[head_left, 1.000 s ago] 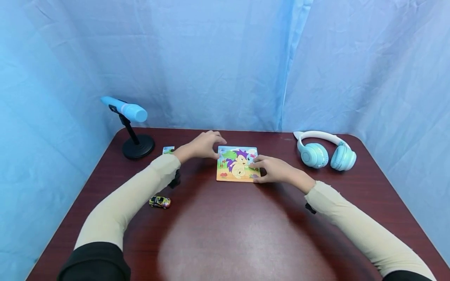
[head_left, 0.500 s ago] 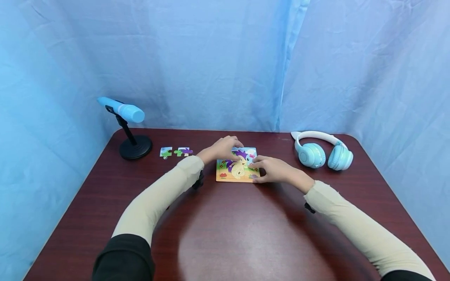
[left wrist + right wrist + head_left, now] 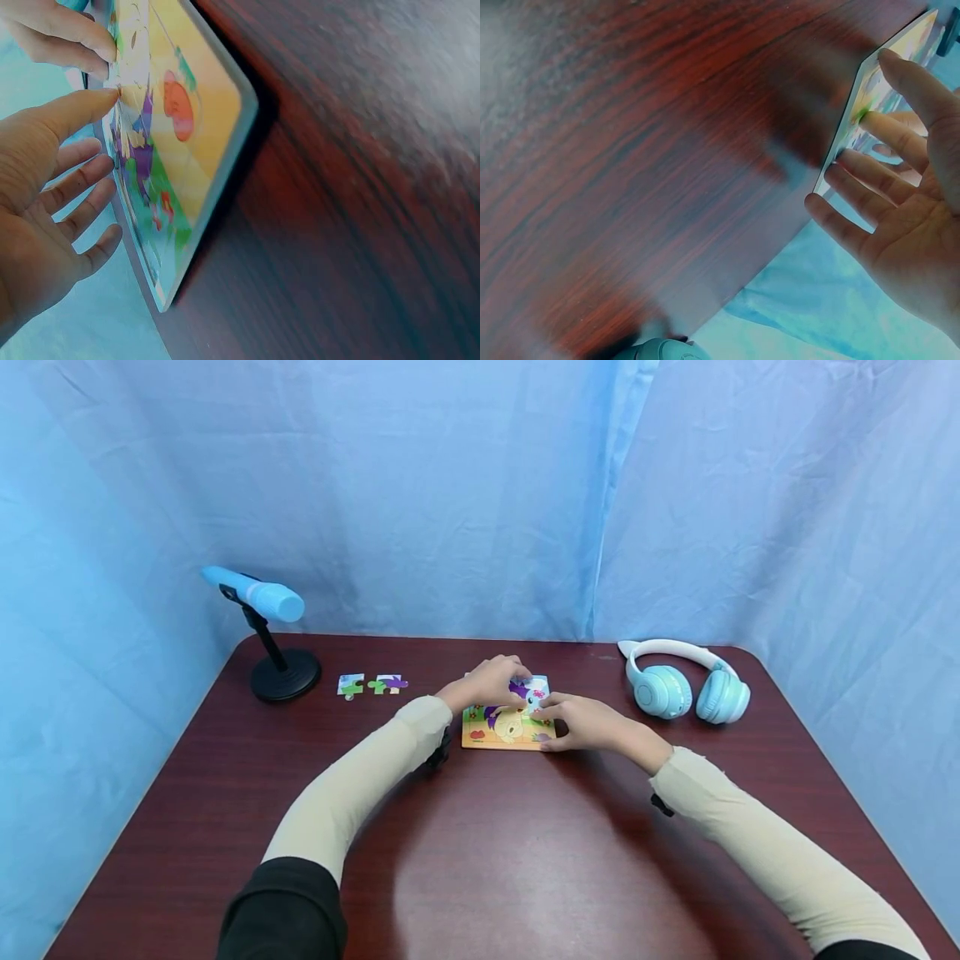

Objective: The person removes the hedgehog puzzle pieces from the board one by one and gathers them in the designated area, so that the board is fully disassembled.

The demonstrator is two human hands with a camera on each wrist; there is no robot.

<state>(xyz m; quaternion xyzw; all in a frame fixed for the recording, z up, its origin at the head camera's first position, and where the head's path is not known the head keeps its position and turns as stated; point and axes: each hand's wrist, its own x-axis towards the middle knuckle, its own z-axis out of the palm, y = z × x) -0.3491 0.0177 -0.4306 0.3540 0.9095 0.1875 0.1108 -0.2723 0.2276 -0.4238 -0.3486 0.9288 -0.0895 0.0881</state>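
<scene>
A jigsaw puzzle (image 3: 487, 739) in a flat rectangular board lies toward the back of the table, showing a cartoon figure with purple spiky hair. My left hand (image 3: 491, 681) reaches over its upper left part. In the left wrist view the thumb (image 3: 90, 105) and fingertips touch or hover close at the picture, spread apart, with no piece visible between them. My right hand (image 3: 585, 722) rests at the right edge, the thumb (image 3: 904, 71) at the lower corner and fingers extended on the surface. Two loose puzzle pieces, a blue-green one (image 3: 349, 685) and a purple-green one (image 3: 387, 684), lie to the left.
A blue microphone (image 3: 262, 595) on a black stand (image 3: 287, 675) stands at the back left. Light blue headphones (image 3: 663, 691) with a white band lie at the back right. Blue cloth (image 3: 450, 510) hangs behind the dark red table (image 3: 495, 860).
My left hand has moved right, from the board's left edge to over its picture, uncovering the loose pieces. The left arm now hides the toy car. My right hand stays put.
</scene>
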